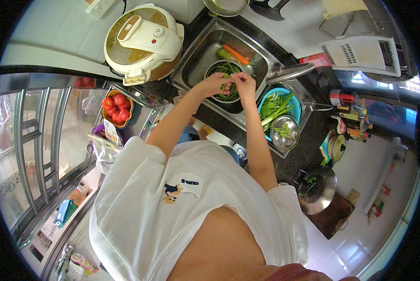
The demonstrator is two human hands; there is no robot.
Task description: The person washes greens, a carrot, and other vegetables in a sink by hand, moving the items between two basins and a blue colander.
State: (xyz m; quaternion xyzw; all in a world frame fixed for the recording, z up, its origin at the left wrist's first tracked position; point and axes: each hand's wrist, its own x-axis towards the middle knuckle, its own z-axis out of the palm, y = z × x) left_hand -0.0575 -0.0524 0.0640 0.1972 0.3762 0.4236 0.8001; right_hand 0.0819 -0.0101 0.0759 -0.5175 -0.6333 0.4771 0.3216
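Observation:
My left hand [215, 85] holds a few short green bean pieces [225, 87] in its curled fingers. The fingertips of my right hand [244, 86] meet the left's, pinching what looks like the end of a bean. Just below both hands, a round metal pot [227, 101] of long green beans [233, 94] stands in the steel sink [199, 45]. Behind it in the basin lie a carrot [236, 54] and a pale green vegetable [225, 53]. To the right, a clear bowl [294, 131] contains short bean pieces [283, 130], beside a blue colander [293, 102] of leafy greens [273, 107].
A faucet [290, 73] arches over the sink's right side. Left of the sink stands a white electric cooker [145, 44], with tomatoes [118, 105] in an orange basket [127, 121] nearer me. At right are a grater [359, 54], several bottles [353, 116] and a wok [324, 196].

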